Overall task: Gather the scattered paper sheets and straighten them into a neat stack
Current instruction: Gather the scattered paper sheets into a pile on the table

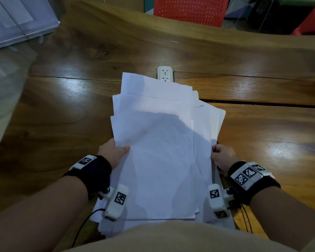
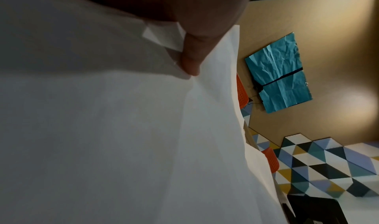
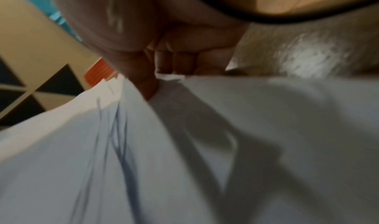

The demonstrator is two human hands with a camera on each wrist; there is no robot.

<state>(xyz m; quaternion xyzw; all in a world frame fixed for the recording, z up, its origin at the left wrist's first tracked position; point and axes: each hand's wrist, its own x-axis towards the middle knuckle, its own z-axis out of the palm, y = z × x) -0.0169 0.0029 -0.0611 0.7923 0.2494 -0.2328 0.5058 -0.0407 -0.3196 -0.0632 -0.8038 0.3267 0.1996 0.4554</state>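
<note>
Wooden desk (image 1: 253, 135) carries the paper sheets (image 1: 162, 151), gathered at its near edge but fanned unevenly. Left hand (image 1: 113, 153) and right hand (image 1: 223, 157) each pinch a side edge. Straightening is under way; next, probably tap the edges flush.

Thumb (image 2: 190, 60) apparently pinching white paper sheets (image 2: 123, 130).

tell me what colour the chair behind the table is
Red chair, dotted with small holes; clearest in the head view.

Head view looks down from above; both wrist views, blurred, sit close against the shared paper sheets (image 1: 162, 151).
</note>
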